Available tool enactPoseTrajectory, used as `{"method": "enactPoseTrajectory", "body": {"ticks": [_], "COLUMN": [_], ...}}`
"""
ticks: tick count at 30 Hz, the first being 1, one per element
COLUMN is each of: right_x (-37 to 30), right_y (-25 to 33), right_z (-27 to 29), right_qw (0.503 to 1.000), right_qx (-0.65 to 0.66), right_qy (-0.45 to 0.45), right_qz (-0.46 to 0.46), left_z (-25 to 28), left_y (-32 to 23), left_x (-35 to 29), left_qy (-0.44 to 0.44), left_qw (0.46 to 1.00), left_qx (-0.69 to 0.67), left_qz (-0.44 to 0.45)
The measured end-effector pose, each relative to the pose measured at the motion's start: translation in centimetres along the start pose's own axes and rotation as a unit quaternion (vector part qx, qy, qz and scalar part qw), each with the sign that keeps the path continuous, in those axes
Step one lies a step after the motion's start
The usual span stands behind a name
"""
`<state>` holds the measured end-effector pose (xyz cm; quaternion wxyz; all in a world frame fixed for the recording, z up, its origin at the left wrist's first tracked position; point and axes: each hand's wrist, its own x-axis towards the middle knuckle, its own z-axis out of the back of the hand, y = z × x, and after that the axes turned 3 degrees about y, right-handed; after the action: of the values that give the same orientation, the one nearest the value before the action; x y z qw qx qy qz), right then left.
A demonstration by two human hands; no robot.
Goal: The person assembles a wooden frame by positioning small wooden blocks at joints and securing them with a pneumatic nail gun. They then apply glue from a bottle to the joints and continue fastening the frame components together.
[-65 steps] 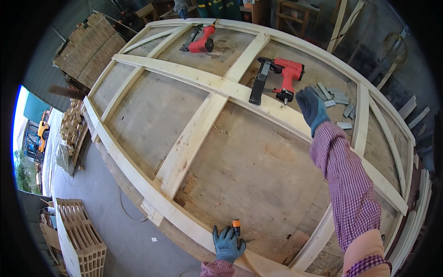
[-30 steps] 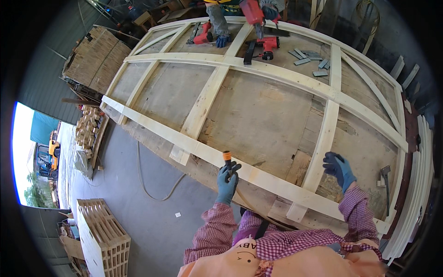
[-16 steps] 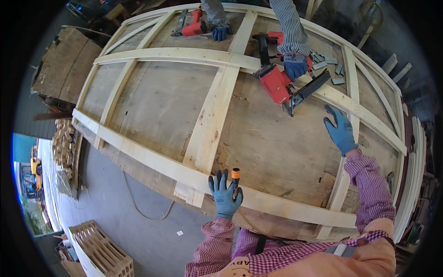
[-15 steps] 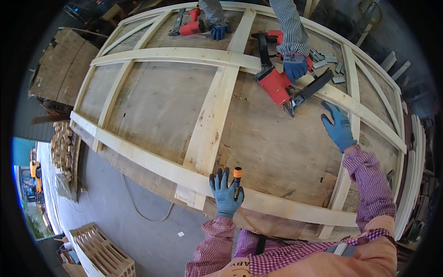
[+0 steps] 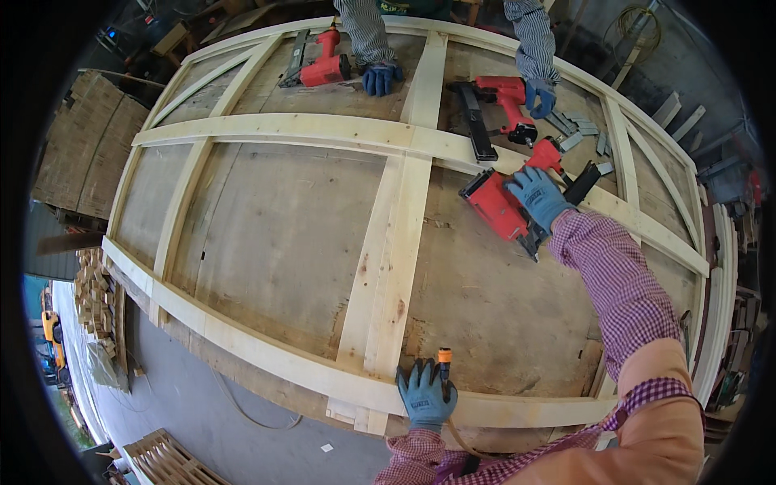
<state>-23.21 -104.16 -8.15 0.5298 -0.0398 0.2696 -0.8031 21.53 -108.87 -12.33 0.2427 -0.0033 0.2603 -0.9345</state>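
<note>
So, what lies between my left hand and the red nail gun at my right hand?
The head view shows an orange-tipped fitting at the left hand, then only the brown panel.

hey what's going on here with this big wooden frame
The person's right hand is on a red nail gun over the wooden frame, while the left hand, at the near rail, holds an orange-tipped hose connector. Opposite, a co-worker's hands are close to two other nail guns.
</note>
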Motion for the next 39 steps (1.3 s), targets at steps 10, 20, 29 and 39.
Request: {"method": "enactPoseTrajectory", "body": {"ticks": [10,20,29,39], "right_x": [5.5,-7.5,-22.9,-29.3], "right_y": [-4.0,-0.6,6.7,13.5], "right_z": [-3.6,4.8,0.0,-1.3], "right_qw": [0.988,0.948,0.714,0.697], "right_qx": [-0.115,0.002,0.549,0.530], "right_qy": [0.103,0.319,0.345,0.333], "right_qz": [0.015,-0.007,-0.262,-0.350], "left_z": [-0.7,-0.5,-1.2,-4.9], "left_y": [0.2,-0.1,0.0,-2.7], "left_x": [-0.2,-0.1,-1.9,-14.8], "left_qy": [-0.022,-0.025,-0.107,-0.203], "left_qw": [1.000,1.000,0.994,0.961], "left_qx": [-0.014,-0.010,0.012,-0.091], "left_qz": [0.003,-0.003,-0.038,0.164]}}
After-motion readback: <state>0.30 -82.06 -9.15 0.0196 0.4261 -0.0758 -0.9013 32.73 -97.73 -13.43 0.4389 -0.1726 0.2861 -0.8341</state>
